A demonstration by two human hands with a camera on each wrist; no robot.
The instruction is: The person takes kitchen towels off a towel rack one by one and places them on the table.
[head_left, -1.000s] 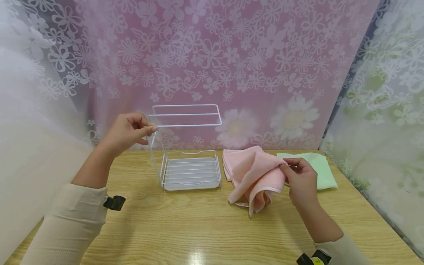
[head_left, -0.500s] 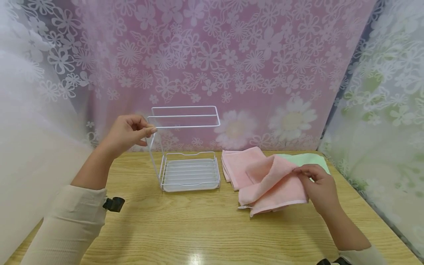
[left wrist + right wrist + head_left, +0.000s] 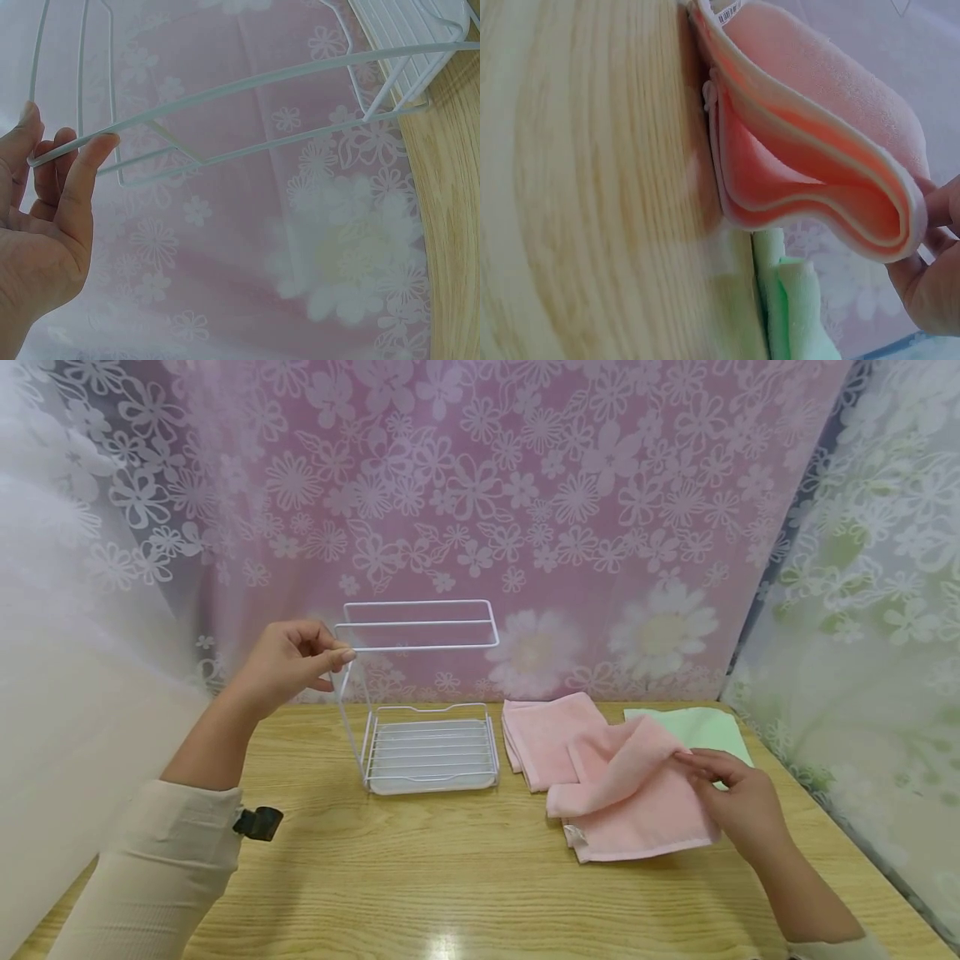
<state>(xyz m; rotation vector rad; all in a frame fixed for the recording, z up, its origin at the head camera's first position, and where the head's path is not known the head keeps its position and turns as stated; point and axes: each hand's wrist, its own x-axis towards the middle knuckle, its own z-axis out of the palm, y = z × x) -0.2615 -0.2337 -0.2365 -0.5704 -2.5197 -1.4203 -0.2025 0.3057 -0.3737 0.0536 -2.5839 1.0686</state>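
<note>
A white wire rack [image 3: 420,647] stands on the table in the head view, with a slatted base at the bottom and a wire frame on top. My left hand [image 3: 285,664] pinches its upper left corner. In the left wrist view the thumb and fingers [image 3: 94,154] hold the wire from both sides. My right hand [image 3: 746,802] pinches a raised edge of a pink towel [image 3: 645,818]. In the right wrist view the towel's folded layers [image 3: 832,97] bulge apart beside the fingers, with a white label at one edge. Its lower part touches the table.
Another folded pink layer [image 3: 547,735] lies right of the rack, partly behind the held towel; whether it is a separate towel I cannot tell. A folded green towel [image 3: 697,727] lies behind my right hand. Flowered curtains [image 3: 420,510] stand behind the wooden table [image 3: 375,877].
My right hand has moved right and toward me, drawing the pink towel off the folded pink layer and spreading it flatter. My left hand keeps its hold on the rack.
</note>
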